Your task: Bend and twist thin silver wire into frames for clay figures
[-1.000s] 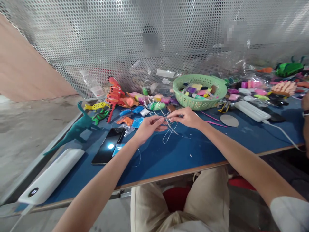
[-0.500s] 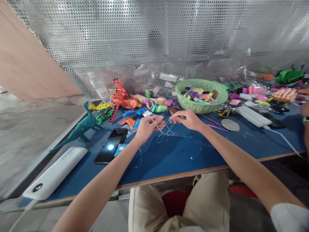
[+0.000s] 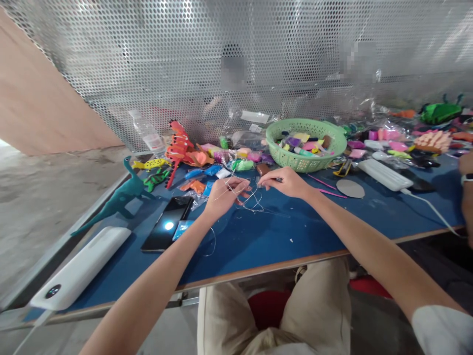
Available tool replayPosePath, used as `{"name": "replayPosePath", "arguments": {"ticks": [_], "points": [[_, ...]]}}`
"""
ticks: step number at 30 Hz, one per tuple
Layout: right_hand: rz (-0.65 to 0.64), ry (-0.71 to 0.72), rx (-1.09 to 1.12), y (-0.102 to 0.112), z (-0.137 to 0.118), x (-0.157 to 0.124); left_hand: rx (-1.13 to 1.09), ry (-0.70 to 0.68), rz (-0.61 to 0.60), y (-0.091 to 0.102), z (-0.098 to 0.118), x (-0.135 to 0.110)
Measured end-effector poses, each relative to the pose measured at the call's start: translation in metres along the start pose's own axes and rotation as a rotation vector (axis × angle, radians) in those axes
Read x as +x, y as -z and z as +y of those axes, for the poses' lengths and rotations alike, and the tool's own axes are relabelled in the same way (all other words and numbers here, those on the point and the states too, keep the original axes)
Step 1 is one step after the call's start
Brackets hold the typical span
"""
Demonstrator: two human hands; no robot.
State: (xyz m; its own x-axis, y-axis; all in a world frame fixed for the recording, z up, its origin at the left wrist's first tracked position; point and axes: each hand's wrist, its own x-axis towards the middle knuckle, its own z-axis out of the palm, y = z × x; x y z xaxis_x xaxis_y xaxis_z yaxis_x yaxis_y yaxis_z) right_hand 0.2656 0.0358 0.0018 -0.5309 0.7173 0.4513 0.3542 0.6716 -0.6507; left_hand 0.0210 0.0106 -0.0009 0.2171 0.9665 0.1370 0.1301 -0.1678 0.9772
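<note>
Thin silvery wire (image 3: 254, 209), bent into a loose tangled frame, hangs between my hands above the blue table (image 3: 254, 246). My left hand (image 3: 227, 195) is closed on the wire from the left, and strands stick out past its fingers. On the other side my right hand (image 3: 283, 181) pinches the wire near its upper end; a small dark piece shows between the fingers, too small to name. A brown packet (image 3: 262, 169) lies just behind my right fingertips. Below my left forearm a loose curl of wire (image 3: 213, 246) rests on the table.
A green basket (image 3: 306, 164) of clay packets stands behind my right hand. To the left are a teal dinosaur (image 3: 120, 197), a phone (image 3: 162, 231) and a white power bank (image 3: 83, 268). Pink tools (image 3: 332, 193) and another power bank (image 3: 384, 175) lie right; another person's arm (image 3: 467, 192) is at the edge.
The fingers of my left hand have shifted on the wire and spread slightly. The wire frame has tilted a little. The whole view has moved slightly.
</note>
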Motion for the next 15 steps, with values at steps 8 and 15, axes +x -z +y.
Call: {"name": "replayPosePath", "arguments": {"ticks": [8,15], "points": [[-0.009,0.042,-0.019,0.0018,0.0045,0.0005,0.009,0.006,-0.109,0.0033,0.0011,0.0030],[-0.062,0.031,0.003,0.0037,0.0095,0.0006,0.004,0.009,-0.139,0.0036,-0.0015,0.0058]]}}
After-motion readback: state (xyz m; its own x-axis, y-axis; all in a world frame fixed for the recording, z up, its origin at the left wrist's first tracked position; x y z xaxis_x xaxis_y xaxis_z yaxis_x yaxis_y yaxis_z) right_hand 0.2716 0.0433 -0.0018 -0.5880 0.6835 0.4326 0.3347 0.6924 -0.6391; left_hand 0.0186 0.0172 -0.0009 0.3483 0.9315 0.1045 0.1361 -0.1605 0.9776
